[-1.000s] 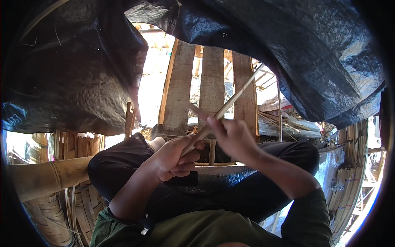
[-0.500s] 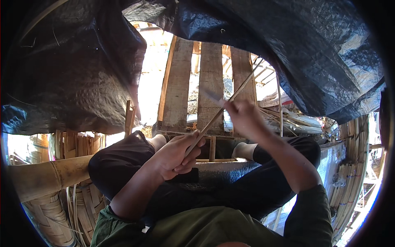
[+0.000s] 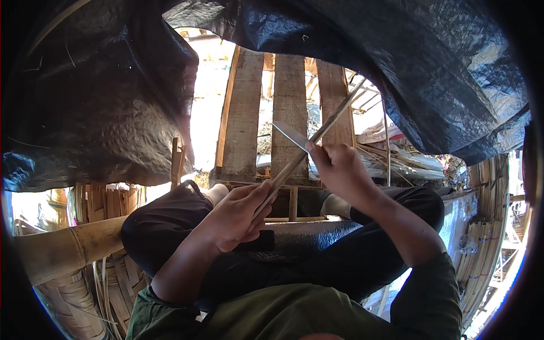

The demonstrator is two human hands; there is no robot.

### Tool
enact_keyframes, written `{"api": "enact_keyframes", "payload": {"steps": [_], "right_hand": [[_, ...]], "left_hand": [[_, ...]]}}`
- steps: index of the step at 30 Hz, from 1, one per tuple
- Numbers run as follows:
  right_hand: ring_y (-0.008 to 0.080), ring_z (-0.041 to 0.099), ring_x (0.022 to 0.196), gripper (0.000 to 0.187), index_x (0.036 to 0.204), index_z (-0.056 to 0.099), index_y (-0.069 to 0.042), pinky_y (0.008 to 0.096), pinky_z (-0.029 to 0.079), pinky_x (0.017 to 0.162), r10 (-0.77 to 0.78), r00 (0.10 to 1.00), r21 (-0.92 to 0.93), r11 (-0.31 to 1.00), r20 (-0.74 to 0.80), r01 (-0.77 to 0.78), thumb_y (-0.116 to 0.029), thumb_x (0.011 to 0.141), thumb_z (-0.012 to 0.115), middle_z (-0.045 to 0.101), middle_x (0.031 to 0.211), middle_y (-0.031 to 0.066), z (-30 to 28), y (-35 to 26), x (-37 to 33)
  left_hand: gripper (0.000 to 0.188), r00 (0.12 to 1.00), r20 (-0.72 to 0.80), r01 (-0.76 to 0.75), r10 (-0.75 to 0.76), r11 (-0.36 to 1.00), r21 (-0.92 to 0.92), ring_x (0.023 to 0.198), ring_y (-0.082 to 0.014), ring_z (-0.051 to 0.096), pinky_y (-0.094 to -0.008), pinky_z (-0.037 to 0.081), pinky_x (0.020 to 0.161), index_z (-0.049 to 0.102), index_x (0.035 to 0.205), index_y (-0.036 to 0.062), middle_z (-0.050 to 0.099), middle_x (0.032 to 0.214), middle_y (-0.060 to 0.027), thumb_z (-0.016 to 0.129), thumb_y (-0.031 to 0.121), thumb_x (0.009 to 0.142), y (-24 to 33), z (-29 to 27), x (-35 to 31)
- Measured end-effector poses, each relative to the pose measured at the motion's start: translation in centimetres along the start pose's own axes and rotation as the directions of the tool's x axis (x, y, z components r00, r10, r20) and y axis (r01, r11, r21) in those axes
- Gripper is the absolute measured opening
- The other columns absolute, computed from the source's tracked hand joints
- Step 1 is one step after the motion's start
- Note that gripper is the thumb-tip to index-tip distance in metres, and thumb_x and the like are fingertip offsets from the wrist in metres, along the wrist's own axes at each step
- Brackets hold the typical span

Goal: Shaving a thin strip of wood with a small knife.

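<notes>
Slender strip (image 3: 289, 171) slanted in front of the planks (image 3: 289, 102), its lower end clasped in the left hand (image 3: 241, 212); the right hand (image 3: 341, 170), curled round a knife (image 3: 292, 136), had moved farther up it since a second earlier.

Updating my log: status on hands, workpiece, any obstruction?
Left hand gripping long, thin, tan strip. Right hand holding straight, silver-bladed knife, angled forward-left. Nothing visibly blocking.
</notes>
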State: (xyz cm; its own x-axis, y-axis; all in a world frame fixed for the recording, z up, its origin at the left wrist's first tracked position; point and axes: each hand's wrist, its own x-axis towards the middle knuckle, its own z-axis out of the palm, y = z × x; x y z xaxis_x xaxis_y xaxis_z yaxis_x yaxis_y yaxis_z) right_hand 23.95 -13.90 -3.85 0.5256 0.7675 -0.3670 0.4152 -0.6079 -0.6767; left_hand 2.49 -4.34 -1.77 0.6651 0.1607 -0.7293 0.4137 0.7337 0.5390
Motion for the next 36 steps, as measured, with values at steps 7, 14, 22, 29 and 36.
{"api": "enact_keyframes", "payload": {"steps": [7, 14, 22, 29, 36], "right_hand": [[0.0243, 0.058, 0.044, 0.055, 0.067, 0.061, 0.003, 0.0387, 0.044, 0.045, -0.181, 0.975, -0.049, 0.983, -0.127, 0.176, -0.04, 0.099, 0.052, 0.056, 0.05, 0.0133, 1.9, 1.8, 0.0], [0.0096, 0.044, 0.041, 0.057, 0.062, 0.053, -0.005, 0.0303, 0.034, 0.04, -0.051, 0.999, 0.034, 0.998, -0.009, 0.051, -0.047, 0.1, 0.05, 0.045, 0.047, 0.0016, 1.8, 1.1, 0.2], [0.0237, 0.053, 0.04, 0.057, 0.064, 0.059, 0.001, 0.041, 0.042, 0.044, 0.098, 0.994, 0.032, 0.994, 0.054, -0.1, -0.04, 0.101, 0.048, 0.051, 0.047, 0.0119, 0.2, 1.0, 1.7], [0.0128, 0.044, 0.041, 0.058, 0.062, 0.054, -0.005, 0.0344, 0.036, 0.041, 0.027, 1.0, 0.045, 0.999, 0.016, -0.027, -0.046, 0.102, 0.046, 0.048, 0.049, 0.0034, 0.6, 1.2, 2.2], [0.0072, 0.039, 0.037, 0.059, 0.06, 0.049, -0.009, 0.029, 0.028, 0.032, 0.058, 0.998, 0.077, 0.995, -0.036, -0.056, -0.051, 0.102, 0.043, 0.04, 0.046, -0.003, 1.1, 1.2, 1.9]], "left_hand": [[0.032, 1.0, -0.02, 0.004, -0.004, 1.0, 0.017, 0.035, -0.0027, 0.027, -0.0179, 0.023, 0.032, 0.051, 0.094, 0.0102, 0.035, 0.052, 0.0056, 0.038, 0.038, 0.106, -0.4, -0.1, 0.9], [0.032, 1.0, -0.004, 0.008, -0.008, 1.0, 0.002, 0.035, -0.0029, 0.027, -0.0186, 0.022, 0.031, 0.051, 0.094, 0.01, 0.036, 0.051, 0.0056, 0.038, 0.037, 0.106, -0.2, -0.4, 0.7], [0.033, 0.998, -0.058, 0.017, -0.016, 1.0, 0.001, 0.036, -0.003, 0.026, -0.0187, 0.022, 0.033, 0.051, 0.095, 0.0099, 0.035, 0.052, 0.0058, 0.038, 0.038, 0.106, -0.2, -0.3, 0.5], [0.035, 0.998, -0.058, 0.0, 0.003, 0.999, 0.048, 0.036, -0.0033, 0.025, -0.0188, 0.023, 0.033, 0.051, 0.095, 0.0094, 0.034, 0.05, 0.0054, 0.037, 0.039, 0.106, -0.4, -0.5, 0.7], [0.036, 1.0, -0.012, 0.011, -0.011, 1.0, 0.021, 0.034, -0.003, 0.026, -0.0183, 0.022, 0.032, 0.052, 0.096, 0.0094, 0.034, 0.05, 0.0056, 0.035, 0.039, 0.107, -0.2, -0.6, 1.2]]}}
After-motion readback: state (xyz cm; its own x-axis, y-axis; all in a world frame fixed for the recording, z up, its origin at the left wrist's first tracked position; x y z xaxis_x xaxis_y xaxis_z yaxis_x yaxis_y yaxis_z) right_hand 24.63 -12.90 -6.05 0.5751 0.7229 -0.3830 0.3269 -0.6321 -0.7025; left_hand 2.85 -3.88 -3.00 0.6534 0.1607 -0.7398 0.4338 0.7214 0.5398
